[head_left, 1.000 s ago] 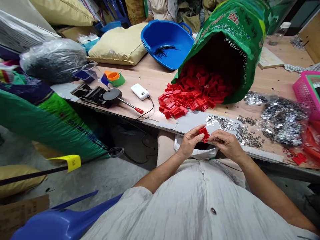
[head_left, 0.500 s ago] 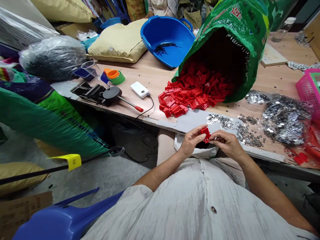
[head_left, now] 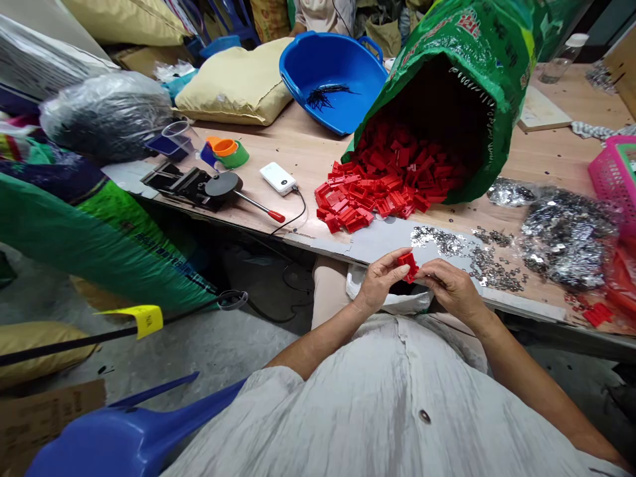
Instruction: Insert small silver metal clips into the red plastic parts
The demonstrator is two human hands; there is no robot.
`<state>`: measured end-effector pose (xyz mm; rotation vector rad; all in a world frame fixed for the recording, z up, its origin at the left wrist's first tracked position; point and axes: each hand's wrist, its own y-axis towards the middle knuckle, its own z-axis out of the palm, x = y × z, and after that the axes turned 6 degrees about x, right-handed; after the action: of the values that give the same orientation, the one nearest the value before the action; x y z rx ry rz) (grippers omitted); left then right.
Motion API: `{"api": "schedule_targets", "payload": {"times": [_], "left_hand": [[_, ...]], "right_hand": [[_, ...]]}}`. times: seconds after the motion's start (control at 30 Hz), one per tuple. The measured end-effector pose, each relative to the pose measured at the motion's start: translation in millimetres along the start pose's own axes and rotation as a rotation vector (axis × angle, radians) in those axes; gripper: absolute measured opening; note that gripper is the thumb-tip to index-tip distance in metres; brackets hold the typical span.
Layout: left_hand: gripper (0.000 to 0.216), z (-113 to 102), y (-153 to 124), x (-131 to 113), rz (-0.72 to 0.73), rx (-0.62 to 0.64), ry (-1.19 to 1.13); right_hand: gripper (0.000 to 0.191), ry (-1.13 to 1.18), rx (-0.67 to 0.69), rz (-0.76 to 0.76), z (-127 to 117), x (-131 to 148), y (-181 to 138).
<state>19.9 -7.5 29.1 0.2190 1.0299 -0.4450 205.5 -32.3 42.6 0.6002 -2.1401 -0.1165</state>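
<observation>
Between the fingers and thumb of my left hand is a small red plastic housing, held over my lap at the table's front edge. My right hand is pinched closed close beside the housing's right side; anything between its fingertips is too small or hidden to name. Loose red housings spill from a green woven sack beyond my hands. Small metal pieces lie scattered to the right of them. A white plastic bag hangs open beneath my hands.
A black lever tool with a red-tipped handle and a white power bank lie to the left. Behind are a blue basin and a tan sack. A clear bag of metal pieces and a pink basket stand right.
My right hand's fingers have shifted slightly beside the red housing. The left hand keeps its hold on the housing in nearly the same place.
</observation>
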Motion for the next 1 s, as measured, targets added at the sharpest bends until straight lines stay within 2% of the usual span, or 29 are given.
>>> {"api": "schedule_targets", "payload": {"times": [0.23, 0.87, 1.0], "left_hand": [[0.042, 2, 0, -3, 0.001, -0.002, 0.018], [0.046, 3, 2, 2, -0.043, 0.015, -0.080], [0.045, 3, 1, 2, -0.045, 0.020, -0.106]], "right_hand": [[0.018, -0.017, 0.047, -0.044, -2, 5, 0], [0.018, 0.056, -0.064, -0.100, 5, -2, -9], [0.016, 0.110, -0.048, -0.045, 7, -2, -11]]}}
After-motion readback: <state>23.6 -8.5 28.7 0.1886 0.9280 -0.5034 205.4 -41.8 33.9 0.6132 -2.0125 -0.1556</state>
